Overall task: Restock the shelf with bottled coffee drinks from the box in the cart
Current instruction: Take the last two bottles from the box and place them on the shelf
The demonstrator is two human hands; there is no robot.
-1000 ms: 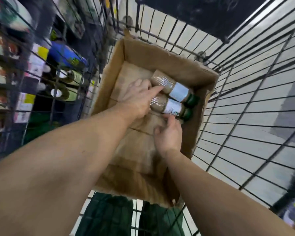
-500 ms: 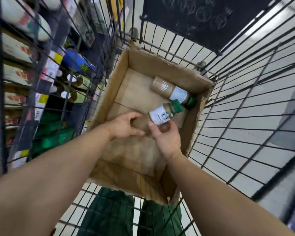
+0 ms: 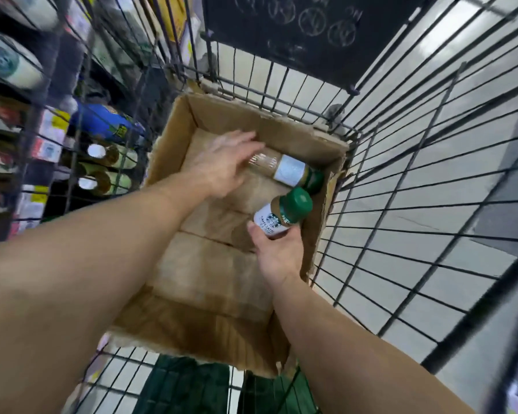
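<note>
Count: 2 coffee bottles, both green-capped – one lying (image 3: 284,170) at the far right of the box, one (image 3: 277,216) tilted just near of it. 1 cardboard box (image 3: 210,321), 1 wire cart (image 3: 416,204), 2 hands in the box – left (image 3: 225,162), right (image 3: 277,255). On the shelf at left, through the wire: 2 white-capped bottles (image 3: 108,155) (image 3: 102,182) and 1 blue pack (image 3: 105,121); the rest there is too blurred to count.
</note>
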